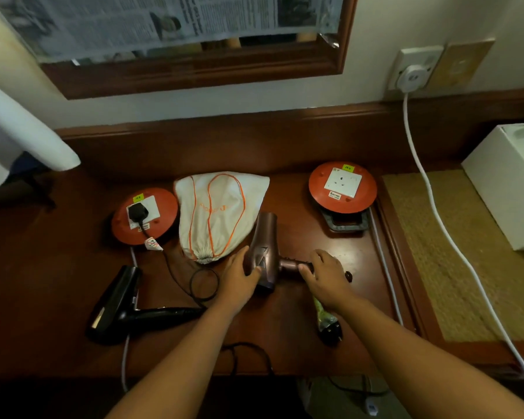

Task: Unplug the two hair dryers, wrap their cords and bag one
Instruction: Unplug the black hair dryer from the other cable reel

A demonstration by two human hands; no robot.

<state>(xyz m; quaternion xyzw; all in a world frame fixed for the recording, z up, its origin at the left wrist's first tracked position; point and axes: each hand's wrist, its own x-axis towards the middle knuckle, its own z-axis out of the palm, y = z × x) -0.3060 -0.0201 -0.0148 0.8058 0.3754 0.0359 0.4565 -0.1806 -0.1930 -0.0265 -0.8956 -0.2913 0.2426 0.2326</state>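
A bronze hair dryer lies on the wooden desk. My left hand grips its body, and my right hand grips its handle, where cord is wound. Its black plug lies loose near the front edge. A black hair dryer lies at the left. Its black plug sits in the socket of the left orange cord reel. A white drawstring bag with orange cord lies flat behind the bronze dryer.
A second orange cord reel with an empty socket stands at the right. A white cable runs from a wall socket down across a woven mat. A white box sits far right.
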